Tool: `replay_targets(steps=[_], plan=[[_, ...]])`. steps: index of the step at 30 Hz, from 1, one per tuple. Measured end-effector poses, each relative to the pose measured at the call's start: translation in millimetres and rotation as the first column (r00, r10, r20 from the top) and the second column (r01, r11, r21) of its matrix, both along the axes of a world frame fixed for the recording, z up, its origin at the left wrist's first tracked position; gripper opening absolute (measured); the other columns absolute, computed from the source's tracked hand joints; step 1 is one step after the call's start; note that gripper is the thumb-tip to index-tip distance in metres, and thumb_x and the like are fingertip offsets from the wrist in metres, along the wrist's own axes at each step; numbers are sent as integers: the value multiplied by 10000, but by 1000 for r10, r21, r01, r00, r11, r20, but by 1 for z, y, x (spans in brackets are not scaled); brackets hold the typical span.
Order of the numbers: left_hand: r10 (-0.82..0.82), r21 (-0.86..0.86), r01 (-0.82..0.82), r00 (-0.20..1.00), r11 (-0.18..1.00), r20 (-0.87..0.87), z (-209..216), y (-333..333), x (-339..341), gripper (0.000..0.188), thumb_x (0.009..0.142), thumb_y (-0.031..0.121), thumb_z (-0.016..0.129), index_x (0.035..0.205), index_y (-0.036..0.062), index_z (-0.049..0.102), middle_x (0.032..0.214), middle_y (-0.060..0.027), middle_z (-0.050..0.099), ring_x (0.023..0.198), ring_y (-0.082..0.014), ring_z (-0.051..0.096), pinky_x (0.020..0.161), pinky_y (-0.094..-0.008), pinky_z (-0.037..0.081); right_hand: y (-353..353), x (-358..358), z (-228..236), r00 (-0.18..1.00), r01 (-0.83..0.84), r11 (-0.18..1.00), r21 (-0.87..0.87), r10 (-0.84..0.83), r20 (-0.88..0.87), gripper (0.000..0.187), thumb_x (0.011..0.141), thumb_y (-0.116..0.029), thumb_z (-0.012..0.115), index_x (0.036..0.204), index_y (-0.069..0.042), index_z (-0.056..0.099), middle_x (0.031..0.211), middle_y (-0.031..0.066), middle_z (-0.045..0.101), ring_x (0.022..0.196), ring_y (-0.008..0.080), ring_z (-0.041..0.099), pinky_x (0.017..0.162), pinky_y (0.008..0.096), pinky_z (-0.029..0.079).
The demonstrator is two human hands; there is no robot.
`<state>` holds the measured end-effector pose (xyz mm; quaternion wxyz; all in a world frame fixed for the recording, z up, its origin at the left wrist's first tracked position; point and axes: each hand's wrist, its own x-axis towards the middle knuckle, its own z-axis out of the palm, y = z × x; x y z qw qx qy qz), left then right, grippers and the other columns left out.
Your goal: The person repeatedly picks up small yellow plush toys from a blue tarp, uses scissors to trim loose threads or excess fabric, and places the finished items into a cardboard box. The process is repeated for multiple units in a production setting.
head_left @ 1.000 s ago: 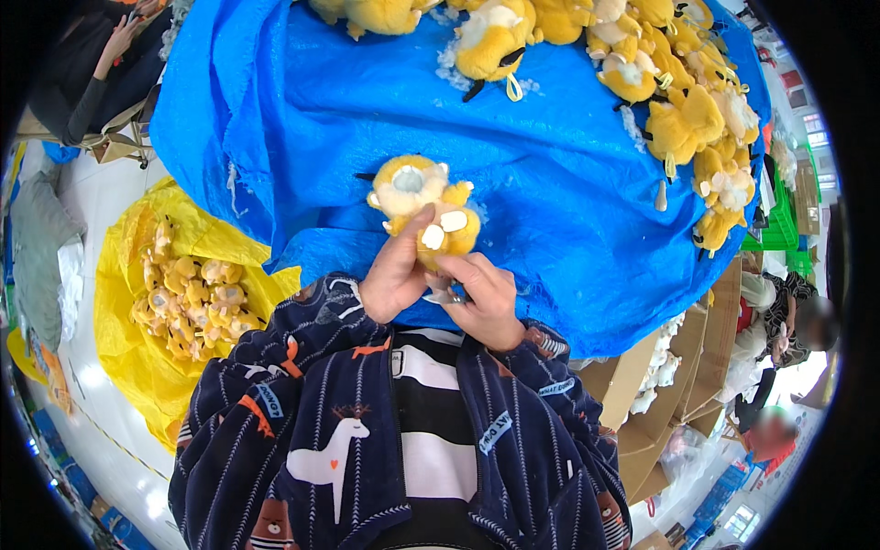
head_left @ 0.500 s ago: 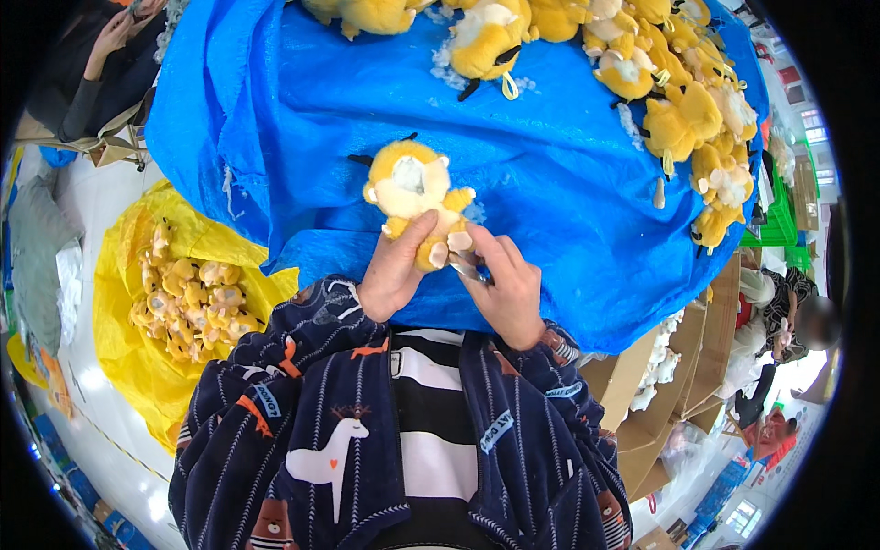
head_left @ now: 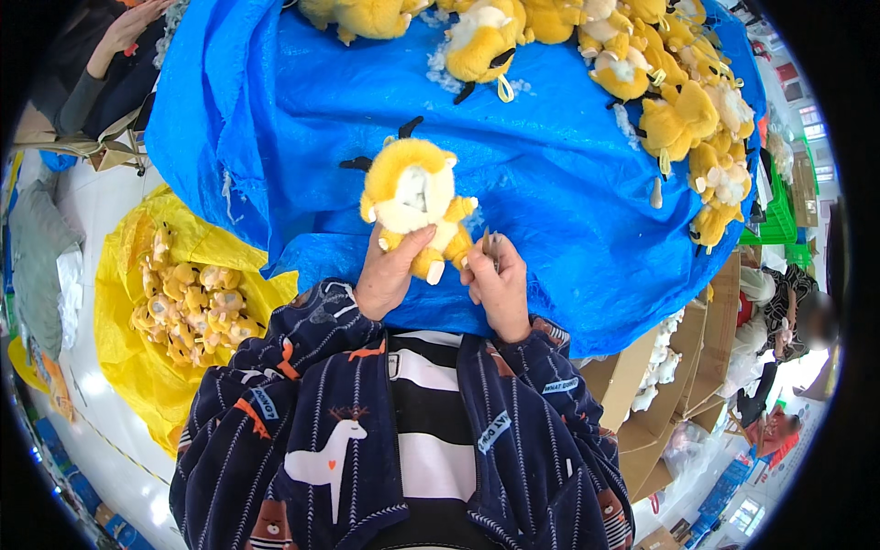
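A yellow plush toy [head_left: 423, 159] with a cream front and black tufts at its top is upright over the blue sheet. White stuffing shows in an opening where its face is. My left hand [head_left: 389, 272] is closed round its lower body, thumb across the front. Beside the toy's foot, my right hand [head_left: 500, 286] is closed on a small metal tool [head_left: 490, 244]. Its pointed tips stick up past the fingers; the rest is hidden in my grip.
A blue plastic sheet [head_left: 302, 156] covers the work surface. Several yellow plush toys [head_left: 678, 119] lie along its far and right edges. On the left, a yellow bag [head_left: 119, 312] holds more toys. Cardboard boxes [head_left: 683, 394] stand at right. Another person's hand [head_left: 124, 32] shows far left.
My right hand has drawn slightly down and turned, and the tool's tips now point up. The toy has shifted slightly and leans less. The other person's hand at far left has moved.
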<state>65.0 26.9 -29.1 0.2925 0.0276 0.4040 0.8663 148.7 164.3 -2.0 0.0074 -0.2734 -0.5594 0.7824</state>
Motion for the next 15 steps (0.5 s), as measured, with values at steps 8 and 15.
replay_targets(steps=[8,15], plan=[[-15,-69,13,1000,998,-20,7,0,-4,455,888,76,592,1305,32,414,1231,-79,535,1113,-180,539,924,-307,449,-5,4,12,767,-35,189,981,634,-95,504,682,-86,710,1156,-102,541,871,76,570,667,231,625,521,329,490],[-27,-102,29,1000,994,15,-5,-3,1,448,876,58,610,1289,40,436,1222,-74,549,1093,-175,556,912,-305,457,-13,-1,-14,877,32,265,964,455,-155,315,736,-115,691,1019,-66,562,708,104,607,612,262,621,523,360,483]])
